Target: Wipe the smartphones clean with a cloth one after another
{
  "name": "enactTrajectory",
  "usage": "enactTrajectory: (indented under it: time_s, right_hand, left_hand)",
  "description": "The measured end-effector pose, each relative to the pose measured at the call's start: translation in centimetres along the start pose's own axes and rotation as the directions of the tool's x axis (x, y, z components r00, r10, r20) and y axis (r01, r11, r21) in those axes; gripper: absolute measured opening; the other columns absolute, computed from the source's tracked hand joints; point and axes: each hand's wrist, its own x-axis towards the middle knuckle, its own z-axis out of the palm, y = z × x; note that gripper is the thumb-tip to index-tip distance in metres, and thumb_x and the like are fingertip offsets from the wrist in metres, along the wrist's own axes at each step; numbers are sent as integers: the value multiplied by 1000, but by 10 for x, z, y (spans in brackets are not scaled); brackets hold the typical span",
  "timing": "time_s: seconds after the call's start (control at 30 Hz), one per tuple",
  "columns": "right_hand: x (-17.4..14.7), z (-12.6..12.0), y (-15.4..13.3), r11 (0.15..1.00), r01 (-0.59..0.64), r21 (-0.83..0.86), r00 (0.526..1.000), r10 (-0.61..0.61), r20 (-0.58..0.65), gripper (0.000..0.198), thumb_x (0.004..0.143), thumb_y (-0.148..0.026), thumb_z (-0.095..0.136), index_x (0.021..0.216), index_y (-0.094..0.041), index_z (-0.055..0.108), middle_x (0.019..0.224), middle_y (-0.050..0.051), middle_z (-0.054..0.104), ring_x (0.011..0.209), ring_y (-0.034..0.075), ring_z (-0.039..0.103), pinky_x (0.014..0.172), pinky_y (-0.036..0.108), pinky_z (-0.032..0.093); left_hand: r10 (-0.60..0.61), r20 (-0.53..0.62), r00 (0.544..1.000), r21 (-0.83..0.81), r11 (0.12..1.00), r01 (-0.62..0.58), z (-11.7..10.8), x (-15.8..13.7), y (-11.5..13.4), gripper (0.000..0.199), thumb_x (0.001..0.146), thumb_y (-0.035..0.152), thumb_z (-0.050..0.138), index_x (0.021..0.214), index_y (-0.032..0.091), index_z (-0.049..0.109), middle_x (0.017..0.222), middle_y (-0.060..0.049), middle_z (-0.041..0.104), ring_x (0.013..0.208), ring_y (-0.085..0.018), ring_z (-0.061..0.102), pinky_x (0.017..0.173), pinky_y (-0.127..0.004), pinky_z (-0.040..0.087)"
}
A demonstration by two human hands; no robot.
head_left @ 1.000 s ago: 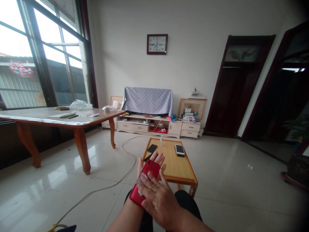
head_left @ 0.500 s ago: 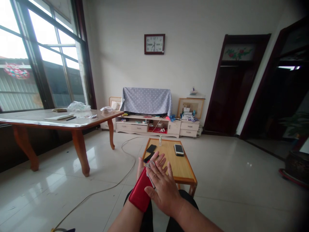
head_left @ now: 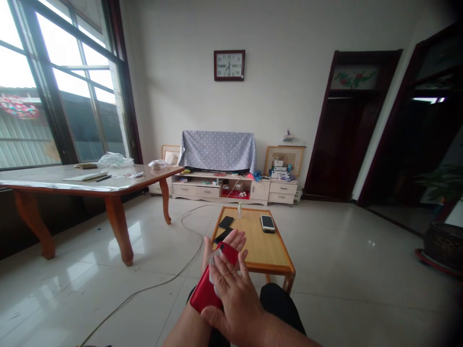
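Note:
A red smartphone lies back up along my left palm and wrist, tilted across the forearm. My left hand supports it from below, fingers stretched out past its top end. Over the phone, my right hand presses a crumpled white wipe against the red back with its fingers. The wipe is mostly hidden under those fingers. Just beyond the hands, a black phone and another dark phone rest on the small wooden table.
On the small table are a little clear bottle and a stack of phones with a white one on top. A larger table stands at left. A cable runs over the floor. A low cabinet lines the far wall.
My right hand has slid with the wipe down the phone toward me, uncovering the phone's top end. The view has turned slightly to the right.

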Motion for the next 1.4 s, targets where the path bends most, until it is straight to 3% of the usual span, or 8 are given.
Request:
enactTrajectory:
  time_s: [0.1,0.27,0.47,0.67,0.77,0.9,1.17,1.4]
  right_hand:
    - [-6,5,-7,997,72,30,997,-72,-22,80,92,-68,54,154,-20,40,155,14,43,142,35,43,122,64,10]
    - [3,-8,5,987,-144,-64,989,145,-2,71,98,-55,55,155,-17,37,157,18,39,145,35,38,122,65,12]
    - [-18,5,-2,997,77,-10,994,-75,84,83,94,-64,53,157,-15,32,159,16,36,148,34,32,122,64,1]
    - [-14,-2,-2,998,-44,49,990,37,135,75,97,-56,53,158,-18,30,161,14,32,150,31,28,121,63,-5]
    - [-10,-7,4,996,-71,62,984,59,170,77,97,-57,53,158,-15,30,162,16,28,151,32,25,121,64,-2]
    - [-12,-2,10,992,-81,96,983,63,174,81,95,-60,55,156,-11,34,162,19,27,152,32,21,124,56,16]
    - [-14,6,20,994,-32,101,993,20,117,80,93,-61,59,151,-8,44,159,23,33,151,34,22,124,51,21]
    - [-22,9,19,990,21,137,999,-25,33,88,93,-56,60,158,-7,27,163,23,23,152,36,18,122,53,25]
  left_hand:
    - [7,31,1000,35,999,-8,1,-2,5,82,91,75,25,146,21,51,159,-12,41,155,-27,15,126,-45,12]
    - [50,35,998,18,999,-51,-4,4,7,89,90,79,21,146,17,49,158,-14,43,155,-29,18,126,-48,10]
    - [89,-2,996,12,996,-89,-11,1,10,79,94,73,24,153,24,39,164,-7,33,155,-25,17,127,-47,11]
    - [167,-118,979,47,986,-162,-17,4,3,55,101,52,35,154,35,35,164,-1,32,154,-22,21,126,-49,19]
    - [255,-160,954,122,964,-238,-25,5,-1,50,102,37,38,153,38,37,163,0,35,153,-20,25,125,-46,23]
    - [376,-172,911,217,916,-337,-33,4,-4,53,100,25,44,152,31,39,161,-5,38,151,-21,30,125,-40,25]
    - [121,-80,989,15,993,-120,-28,12,15,62,99,52,38,157,33,28,165,-2,31,153,-24,22,126,-47,21]
    - [180,-83,980,63,983,-175,-38,8,25,57,100,30,36,156,36,31,164,2,34,153,-20,25,128,-42,16]
